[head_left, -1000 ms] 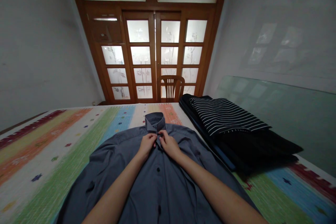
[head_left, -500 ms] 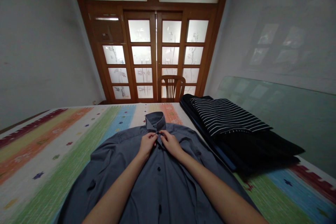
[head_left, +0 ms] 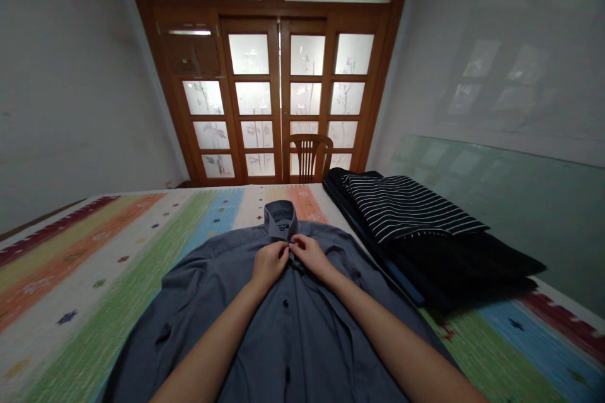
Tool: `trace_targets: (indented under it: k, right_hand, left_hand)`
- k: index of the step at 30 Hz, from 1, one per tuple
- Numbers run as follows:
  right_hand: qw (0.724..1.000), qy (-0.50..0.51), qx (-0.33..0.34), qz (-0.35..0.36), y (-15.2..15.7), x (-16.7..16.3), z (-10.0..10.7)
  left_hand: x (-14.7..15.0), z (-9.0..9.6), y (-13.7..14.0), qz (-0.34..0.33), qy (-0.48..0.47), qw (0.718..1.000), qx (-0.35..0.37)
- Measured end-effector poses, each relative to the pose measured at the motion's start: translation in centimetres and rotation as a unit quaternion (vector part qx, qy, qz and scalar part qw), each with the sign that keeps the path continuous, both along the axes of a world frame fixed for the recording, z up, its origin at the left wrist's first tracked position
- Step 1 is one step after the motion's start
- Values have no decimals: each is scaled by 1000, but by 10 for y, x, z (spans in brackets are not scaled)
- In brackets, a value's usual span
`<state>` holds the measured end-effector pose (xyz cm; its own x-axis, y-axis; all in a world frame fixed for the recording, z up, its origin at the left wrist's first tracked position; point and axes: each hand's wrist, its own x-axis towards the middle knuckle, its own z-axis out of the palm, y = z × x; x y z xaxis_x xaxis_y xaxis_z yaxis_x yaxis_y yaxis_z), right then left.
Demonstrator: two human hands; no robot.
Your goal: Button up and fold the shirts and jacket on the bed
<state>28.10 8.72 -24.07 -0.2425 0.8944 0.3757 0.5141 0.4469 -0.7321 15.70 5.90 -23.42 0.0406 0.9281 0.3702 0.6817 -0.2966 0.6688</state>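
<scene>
A dark grey button-up shirt (head_left: 278, 352) lies front side up before me, its collar (head_left: 280, 217) standing at the far end. Just below the collar, my left hand (head_left: 270, 262) pinches the front edge of the shirt. My right hand (head_left: 307, 253) closes on the opposite edge there, its fingertips almost touching those of the left. The button between the fingertips is mostly hidden. Farther down the front, a dark button (head_left: 285, 303) shows in the placket.
A striped, multicoloured cloth (head_left: 94, 277) covers the table. To the right lies a stack of dark folded clothes (head_left: 463, 264), topped by a black-and-white striped garment (head_left: 406, 204). A wooden chair (head_left: 308, 141) stands beyond the far edge, before wooden glazed doors (head_left: 278, 94).
My left hand has shifted slightly right and turned, its fingers now curled tighter at the shirt edge. The collar has tilted a little, showing more of its inner label.
</scene>
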Motion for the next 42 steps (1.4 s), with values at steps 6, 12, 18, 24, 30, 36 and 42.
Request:
trace_targets:
  k: [6, 12, 18, 24, 30, 36, 42]
  right_hand:
    - [996, -68, 20, -45, -11, -2, 4]
    - [993, -98, 32, -53, -14, -1, 8]
    - [989, -142, 44, 8, -21, 1, 18]
    - [977, -197, 42, 72, -24, 9, 28]
    - [971, -230, 14, 61, -23, 13, 31]
    - [982, -177, -37, 51, -11, 18, 23]
    - [987, -55, -126, 82, 3, 24, 8]
  left_hand:
    - [4, 2, -2, 16, -7, 1000, 1]
    - [1, 1, 8, 46, -127, 990, -32]
    - [-5, 3, 16, 66, -267, 957, -89]
    - [-10, 4, 19, 77, -330, 934, -110]
    - [-11, 11, 18, 65, -306, 942, -119]
    - [-16, 28, 13, 11, -168, 970, -172]
    - [-12, 23, 9, -30, 22, 969, -243]
